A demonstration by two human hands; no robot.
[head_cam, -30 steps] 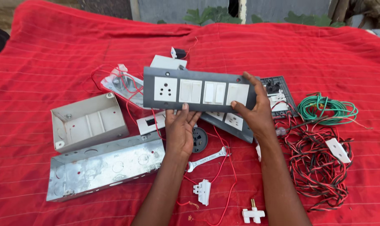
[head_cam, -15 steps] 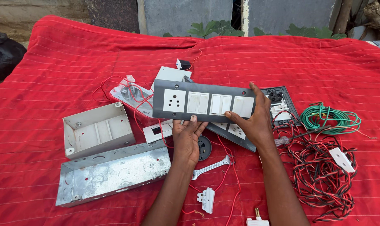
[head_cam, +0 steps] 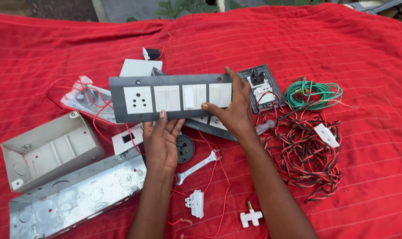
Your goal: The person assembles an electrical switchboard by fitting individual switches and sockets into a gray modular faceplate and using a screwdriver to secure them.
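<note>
Item: grey switch plate (head_cam: 172, 97), long and flat, carrying one white socket and three white rocker switches. Position: centre of the frame, held clear of the red cloth (head_cam: 55, 48), face towards me.

Grip: my left hand (head_cam: 162, 140) props the lower edge from beneath, fingertips just lapping the front. My right hand (head_cam: 234, 110) clamps the right end, thumb on the lower front edge, fingers over the top. Both hands closed on the plate.

Handling, as I judge it: light, rigid plastic, smooth enough to slide if pinched only at one corner. Best held by the bare frame edges, not the rockers, which would click under pressure. The thin border may crack if twisted.

Around it:
- small open metal box (head_cam: 50, 152), left of frame
- long galvanised box (head_cam: 77, 197), lower left
- spanner (head_cam: 196, 166), just below centre
- round black fitting (head_cam: 184, 148) beside my left wrist
- white plug (head_cam: 250, 217), bottom centre
- red-and-black wire tangle (head_cam: 307, 155), right
- green wire coil (head_cam: 313, 94), upper right
- second dark plate (head_cam: 263, 88) behind my right hand

Change from the earlier frames: the plate sits much the same in both hands, the view has tilted lower, showing less of the background beyond the cloth.
</note>
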